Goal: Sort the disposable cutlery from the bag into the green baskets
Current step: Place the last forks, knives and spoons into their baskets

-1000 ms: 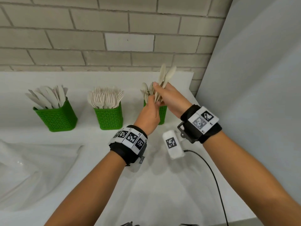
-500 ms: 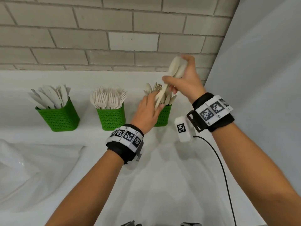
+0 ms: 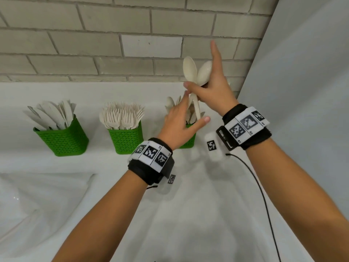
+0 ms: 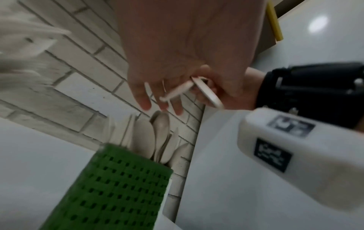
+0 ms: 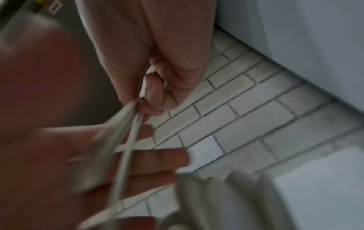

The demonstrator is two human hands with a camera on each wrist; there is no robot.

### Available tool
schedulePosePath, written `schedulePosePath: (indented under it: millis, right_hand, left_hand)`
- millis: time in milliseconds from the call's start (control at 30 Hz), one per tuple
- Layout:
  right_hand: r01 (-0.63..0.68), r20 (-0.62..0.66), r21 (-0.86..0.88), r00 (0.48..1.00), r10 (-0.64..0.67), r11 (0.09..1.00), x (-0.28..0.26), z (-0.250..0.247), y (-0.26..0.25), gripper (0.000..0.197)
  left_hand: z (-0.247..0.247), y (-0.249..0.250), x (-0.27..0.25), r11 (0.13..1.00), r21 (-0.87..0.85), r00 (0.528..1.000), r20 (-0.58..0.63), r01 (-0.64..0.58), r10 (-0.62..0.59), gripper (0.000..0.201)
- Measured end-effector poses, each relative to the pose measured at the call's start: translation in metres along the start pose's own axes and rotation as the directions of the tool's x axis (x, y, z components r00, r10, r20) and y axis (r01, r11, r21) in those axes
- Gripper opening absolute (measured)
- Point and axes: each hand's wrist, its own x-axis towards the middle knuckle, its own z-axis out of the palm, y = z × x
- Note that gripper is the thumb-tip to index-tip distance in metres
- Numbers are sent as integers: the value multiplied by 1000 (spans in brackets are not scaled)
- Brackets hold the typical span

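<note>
We note right hand (image 3: 213,87) pinching spoons (image 3: 196,76) bowls-up above spoon basket (image 3: 187,137) near table's far right corner, likely aligning handles before drop. Left hand (image 3: 179,120), fingers spread loose, steadies handles.

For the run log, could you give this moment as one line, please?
right hand holds spoons | left hand open | over spoon basket

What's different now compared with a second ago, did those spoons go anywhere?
The right hand has lifted its spoons up and away from the right-hand basket, keeping its grip on them. The left hand has let go of them and opened, fingers spread near the handles. The knife basket and fork basket stayed put.
</note>
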Motion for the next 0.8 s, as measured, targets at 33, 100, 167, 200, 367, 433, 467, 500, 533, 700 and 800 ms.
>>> schedulePosePath:
  millis: [33, 100, 167, 200, 367, 433, 467, 500, 533, 700, 800]
  right_hand:
    - [-51, -18, 117, 998, 54, 992, -1, 6, 2, 102]
    - [-171, -16, 318, 983, 185, 932, -4, 11, 4, 100]
    - [-252, 63, 404, 967, 248, 879, -6, 11, 4, 66]
    - [-275, 121, 392, 961, 247, 878, -6, 9, 3, 41]
    - [-308, 313, 262, 924, 221, 915, -6, -3, 9, 18]
    - [-268, 368, 192, 912, 184, 944, -5, -10, 3, 10]
    - [-251, 375, 168, 911, 174, 953, -3, -14, 0, 6]
    - [-241, 359, 163, 917, 170, 957, -2, -17, -2, 4]
    - [-238, 317, 173, 932, 174, 956, 0, -20, -3, 5]
    - [-208, 68, 100, 977, 202, 973, 17, -38, 13, 7]
    - [-228, 92, -60, 968, 233, 972, 23, -36, 26, 11]
  left_hand:
    - [3, 0, 4, 998, -56, 999, -8, -41, 41, 75]
    - [4, 0, 7, 992, -111, 997, -55, -63, 58, 55]
    - [2, -2, 5, 995, -91, 996, -85, -35, 27, 43]
    - [1, -5, 5, 997, -68, 995, -96, -19, 12, 40]
    - [-2, -8, 2, 1000, 26, 999, -43, 7, -6, 24]
    - [-3, -6, 3, 999, 52, 1000, 14, 3, -4, 28]
    - [-4, -6, 5, 998, 62, 1000, 30, 0, -2, 30]
    - [-5, -8, 6, 996, 88, 1000, 20, -2, 0, 35]
    - [-7, -12, 6, 991, 132, 1000, -16, 1, 1, 42]
    - [-14, -34, -1, 958, 14, 945, -168, 286, -280, 119]
    - [-4, -44, 0, 899, -54, 900, -3, 436, -436, 136]
